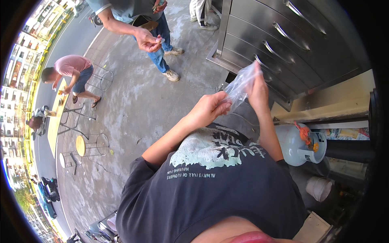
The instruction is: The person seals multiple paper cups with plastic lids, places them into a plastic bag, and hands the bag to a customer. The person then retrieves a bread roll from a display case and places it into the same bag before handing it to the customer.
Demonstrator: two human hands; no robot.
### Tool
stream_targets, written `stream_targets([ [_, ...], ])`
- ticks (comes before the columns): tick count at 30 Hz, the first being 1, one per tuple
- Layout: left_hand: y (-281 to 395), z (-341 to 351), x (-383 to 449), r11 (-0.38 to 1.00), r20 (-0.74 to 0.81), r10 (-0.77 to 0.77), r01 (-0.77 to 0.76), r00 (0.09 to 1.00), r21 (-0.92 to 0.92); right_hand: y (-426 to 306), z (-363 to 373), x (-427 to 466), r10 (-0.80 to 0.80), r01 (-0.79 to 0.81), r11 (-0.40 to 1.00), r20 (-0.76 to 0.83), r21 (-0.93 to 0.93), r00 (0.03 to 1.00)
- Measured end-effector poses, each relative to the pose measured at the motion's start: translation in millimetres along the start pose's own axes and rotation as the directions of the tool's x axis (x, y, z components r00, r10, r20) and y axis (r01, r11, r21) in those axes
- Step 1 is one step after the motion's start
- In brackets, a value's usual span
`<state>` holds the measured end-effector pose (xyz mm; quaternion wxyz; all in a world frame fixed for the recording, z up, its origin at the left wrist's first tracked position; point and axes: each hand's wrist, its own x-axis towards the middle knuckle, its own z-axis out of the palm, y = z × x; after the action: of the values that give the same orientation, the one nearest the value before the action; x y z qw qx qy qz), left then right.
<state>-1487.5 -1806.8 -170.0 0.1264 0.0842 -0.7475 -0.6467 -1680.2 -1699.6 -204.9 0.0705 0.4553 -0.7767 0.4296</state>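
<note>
A crumpled clear plastic bag (238,86) is stretched between my two hands, in front of my chest. My left hand (211,107) pinches its lower left end between thumb and fingers. At the upper right end, my right hand (258,88) has hold of the bag, its fingertips partly behind the film. I cannot make out anything inside the bag. Just beyond my right hand are the long metal handles (267,63) of a stainless steel cabinet (249,36). The bag does not clearly touch them.
Ahead, another person's hand (149,39) holds something small and clear. Left, a person in pink (73,65) bends over a folding table (56,121) near round stools (80,145). A gas cylinder (291,145) stands at my right, with a bucket (317,188) nearby.
</note>
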Motion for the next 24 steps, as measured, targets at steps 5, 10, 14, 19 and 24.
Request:
stream_targets([
  [5,-9,-10,18,0.883,0.032,0.266,-0.257,0.963,0.392,1,8,5,0.476,-0.419,0.312,0.242,0.853,0.846],
  [10,-43,-15,28,0.971,0.213,0.169,-0.126,0.962,-0.202,-13,45,17,0.371,-0.092,0.607,-0.179,0.789,0.911],
  [14,-106,-103,66,0.333,-0.231,-0.197,-0.156,0.953,-0.930,-14,14,33,0.361,0.028,0.453,-0.212,0.891,0.908],
  [19,-165,-224,112,-0.238,-0.400,-0.408,-0.519,0.820,-0.821,-19,-11,30,0.205,0.098,0.809,-0.434,0.580,0.877],
  [24,-183,-251,119,-0.546,-0.406,-0.123,-0.403,0.905,-0.734,-17,-17,20,0.228,0.018,0.888,-0.472,0.460,0.852],
])
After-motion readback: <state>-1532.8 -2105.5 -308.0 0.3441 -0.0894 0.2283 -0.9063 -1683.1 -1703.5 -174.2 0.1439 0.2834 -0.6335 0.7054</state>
